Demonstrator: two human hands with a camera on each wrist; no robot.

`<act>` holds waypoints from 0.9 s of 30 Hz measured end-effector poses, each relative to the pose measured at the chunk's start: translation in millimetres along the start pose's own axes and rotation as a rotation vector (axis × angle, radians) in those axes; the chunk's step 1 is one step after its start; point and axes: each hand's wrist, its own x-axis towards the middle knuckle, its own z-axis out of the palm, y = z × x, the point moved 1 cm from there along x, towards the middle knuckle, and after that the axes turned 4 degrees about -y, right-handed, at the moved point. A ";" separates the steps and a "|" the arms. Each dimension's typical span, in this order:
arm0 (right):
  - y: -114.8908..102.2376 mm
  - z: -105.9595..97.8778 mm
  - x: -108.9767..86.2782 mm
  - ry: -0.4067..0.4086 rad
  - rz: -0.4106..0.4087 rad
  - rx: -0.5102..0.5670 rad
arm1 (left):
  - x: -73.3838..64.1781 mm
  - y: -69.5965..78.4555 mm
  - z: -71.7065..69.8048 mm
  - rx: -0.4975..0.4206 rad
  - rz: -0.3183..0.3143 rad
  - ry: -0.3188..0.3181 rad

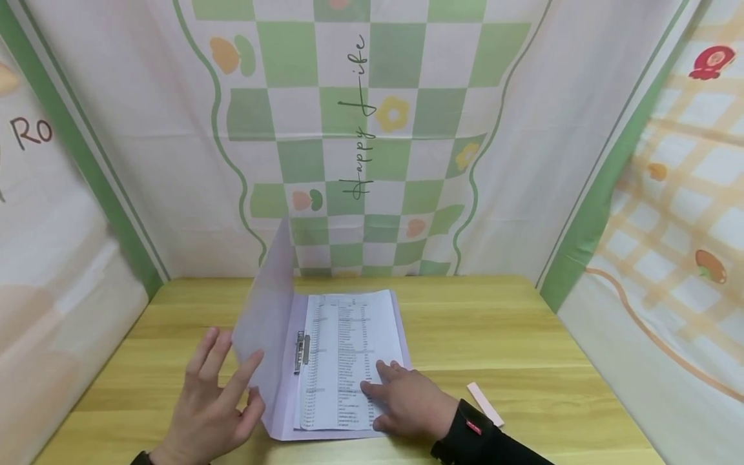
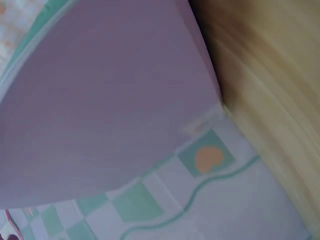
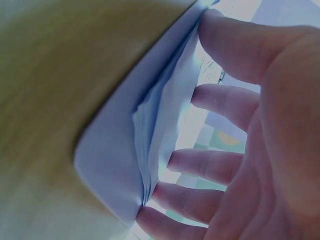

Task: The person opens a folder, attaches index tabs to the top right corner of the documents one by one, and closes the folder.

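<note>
Both hands are showing extended fingers: I am holding the left hand (image 1: 215,403) beside the raised cover (image 1: 270,310), its fingers spread wide, and I am resting the right hand (image 1: 413,400) on the lower right of the pages (image 1: 349,349). I am not managing to tell whether the left fingertips are touching the cover.

The folder (image 1: 289,407) is lying near the middle of the table (image 1: 500,329), its long axis running away from me and its spine on the left, where the cover is standing upright. A metal clip (image 1: 299,352) is lying along the pages' left edge.

My right hand is hiding part of the lower pages, and the print is coming through too small to read. In the left wrist view the cover is running out of frame.

The folder is looking smooth and lilac, with a rounded corner; the white sheets are bowing there, layered edges showing. Near the black sleeve (image 1: 488,445), a flat pink strip (image 1: 484,403) is lying slantwise on the wood grain.
</note>
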 end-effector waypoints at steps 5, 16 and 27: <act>-0.1 4.3 -0.2 0.004 -0.005 0.001 | 7.9 -11.2 -13.1 -0.010 0.091 0.125; 0.4 1.0 0.5 -0.012 0.007 -0.030 | 19.1 -45.0 -54.7 0.013 0.102 0.155; 0.5 1.0 -0.9 -0.018 0.010 -0.027 | -11.7 -72.6 -94.8 0.163 -0.214 -0.698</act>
